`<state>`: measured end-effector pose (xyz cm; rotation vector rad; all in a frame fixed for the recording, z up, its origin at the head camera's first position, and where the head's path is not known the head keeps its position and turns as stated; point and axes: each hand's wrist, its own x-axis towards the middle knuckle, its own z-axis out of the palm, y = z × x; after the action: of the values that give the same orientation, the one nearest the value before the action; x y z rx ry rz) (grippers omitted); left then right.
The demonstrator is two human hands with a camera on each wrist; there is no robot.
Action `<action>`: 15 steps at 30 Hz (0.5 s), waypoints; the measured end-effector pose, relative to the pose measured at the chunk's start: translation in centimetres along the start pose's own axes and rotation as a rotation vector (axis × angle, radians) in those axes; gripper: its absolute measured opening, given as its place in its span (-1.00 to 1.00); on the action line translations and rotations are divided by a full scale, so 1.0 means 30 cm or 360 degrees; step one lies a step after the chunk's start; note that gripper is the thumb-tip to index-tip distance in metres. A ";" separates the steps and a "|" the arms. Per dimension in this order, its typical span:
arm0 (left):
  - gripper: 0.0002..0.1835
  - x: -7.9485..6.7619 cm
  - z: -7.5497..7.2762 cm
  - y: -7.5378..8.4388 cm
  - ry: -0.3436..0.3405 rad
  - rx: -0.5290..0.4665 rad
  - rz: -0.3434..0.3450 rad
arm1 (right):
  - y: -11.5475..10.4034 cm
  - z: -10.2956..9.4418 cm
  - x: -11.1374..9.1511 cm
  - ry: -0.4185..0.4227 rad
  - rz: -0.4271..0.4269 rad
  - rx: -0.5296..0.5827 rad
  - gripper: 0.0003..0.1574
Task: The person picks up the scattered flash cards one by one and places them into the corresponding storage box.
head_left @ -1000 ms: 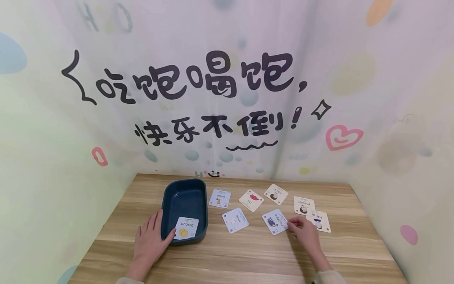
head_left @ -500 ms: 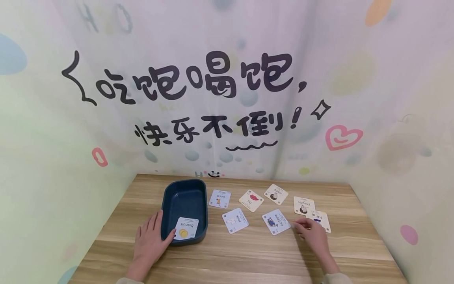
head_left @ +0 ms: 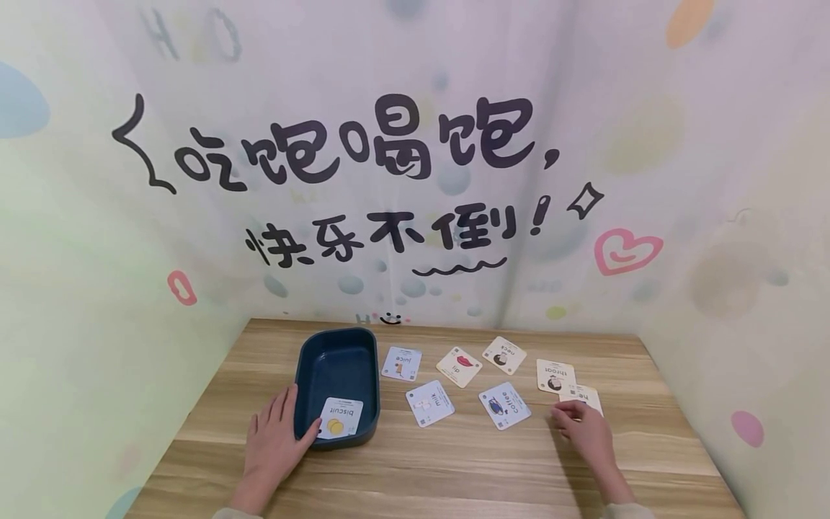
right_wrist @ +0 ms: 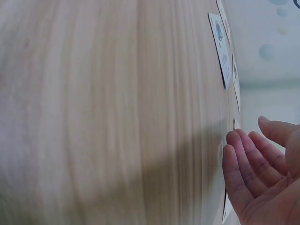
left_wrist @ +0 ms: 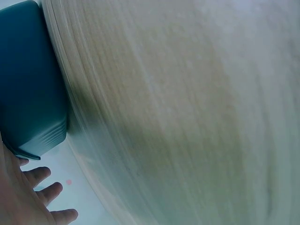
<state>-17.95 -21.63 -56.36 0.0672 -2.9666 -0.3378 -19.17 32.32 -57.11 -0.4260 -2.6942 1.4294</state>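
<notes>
Right hand (head_left: 586, 436) has moved toward 3 o'clock, away from the coffee card (head_left: 505, 406); its fingers are loosely bent and empty, partly hiding the "he…" card (head_left: 586, 393). Coffee card lies flat at its 9 to 10 o'clock, pale blue, square, with rounded corners and dark blue cup. Left hand (head_left: 275, 440), fingers quite straight, touches the dark blue tray (head_left: 372, 382) at 8 o'clock; biscuit card (head_left: 344, 412) lies inside, at 6.
</notes>
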 end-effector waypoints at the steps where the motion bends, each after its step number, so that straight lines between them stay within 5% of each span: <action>1: -0.05 0.000 0.000 0.000 -0.0001 0.0001 0.0000 | 0.002 -0.002 0.000 0.0000 -0.0001 0.0004 -0.64; 15: -0.05 0.000 0.003 0.000 -0.0009 0.0012 -0.0010 | 0.008 -0.030 0.012 0.0016 0.0023 -0.0042 -0.60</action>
<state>-17.96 -21.61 -56.46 0.0765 -2.9741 -0.3282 -19.31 33.25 -56.83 -0.4543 -2.7104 1.3933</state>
